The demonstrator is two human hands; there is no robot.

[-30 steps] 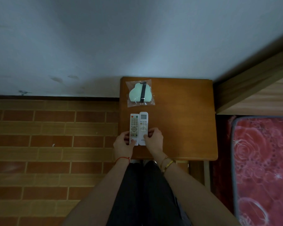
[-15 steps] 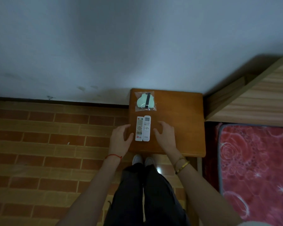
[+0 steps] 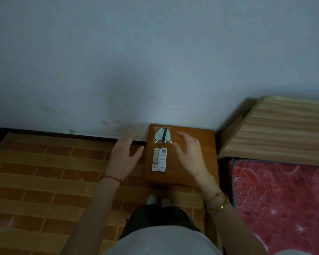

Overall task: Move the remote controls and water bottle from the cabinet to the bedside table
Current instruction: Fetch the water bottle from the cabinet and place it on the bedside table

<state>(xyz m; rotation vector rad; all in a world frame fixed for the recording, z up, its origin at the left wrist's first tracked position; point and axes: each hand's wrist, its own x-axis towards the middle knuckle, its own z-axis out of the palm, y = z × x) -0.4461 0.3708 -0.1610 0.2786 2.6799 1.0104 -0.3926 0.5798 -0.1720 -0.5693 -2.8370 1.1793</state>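
Two white remote controls lie side by side on the wooden bedside table (image 3: 197, 162): the left remote (image 3: 155, 159) has coloured buttons, the right remote (image 3: 162, 159) has a small screen. My left hand (image 3: 124, 157) hovers open to the left of the table, over the floor. My right hand (image 3: 189, 153) hovers open above the table, to the right of the remotes. Neither hand touches them. No water bottle is in view.
A pale green item in a clear plastic bag (image 3: 162, 135) lies at the table's back, by the wall. A bed with a red floral cover (image 3: 282, 197) and wooden headboard (image 3: 280, 129) stands to the right. Brick-pattern floor (image 3: 50, 173) spreads left.
Both hands have let go of the remotes and lifted away and apart. The camera has risen, so the table looks smaller and farther below.
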